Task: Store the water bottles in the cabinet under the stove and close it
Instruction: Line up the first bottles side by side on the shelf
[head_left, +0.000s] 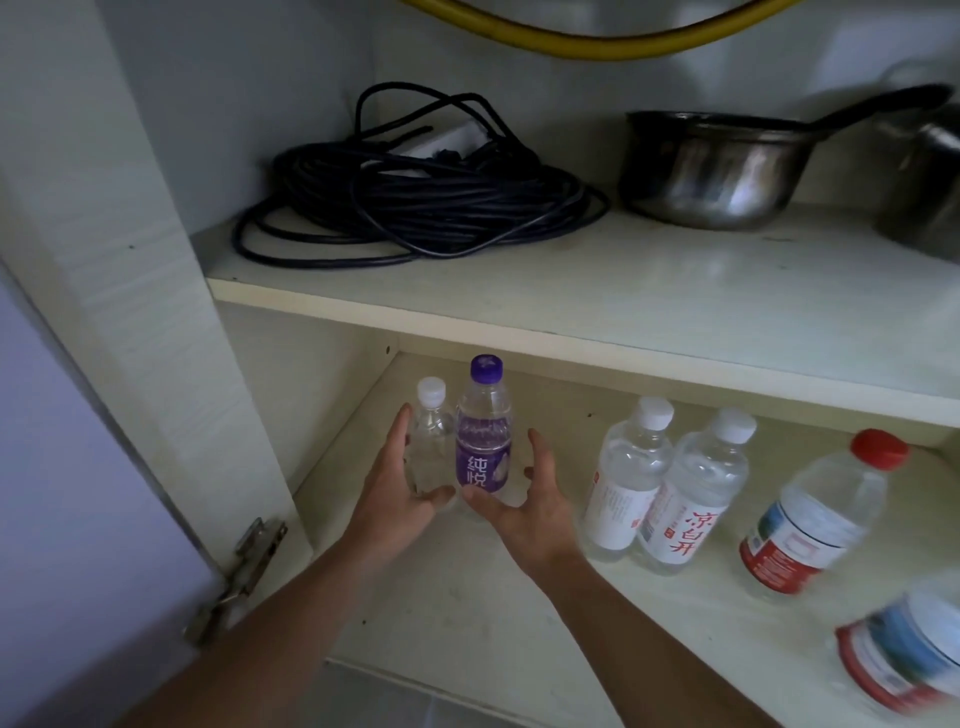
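On the cabinet's bottom shelf (467, 597) two bottles stand upright side by side: a small clear bottle with a white cap (430, 431) and a taller one with a purple cap and purple label (483, 436). My left hand (402, 493) sits beside the small bottle with fingers straight, thumb near its base. My right hand (524, 499) flanks the purple bottle, fingers spread and relaxed. Neither hand grips a bottle. To the right stand two white-capped bottles (670, 483), a red-capped bottle (821, 514), and a blurred one at the frame's edge (904, 649).
The upper shelf (571, 291) carries a coil of black cable (415, 197) and a steel saucepan (717, 166). A yellow hose (597, 44) hangs at the top. The cabinet door (78, 519) stands swung out at the left on its hinge (244, 571).
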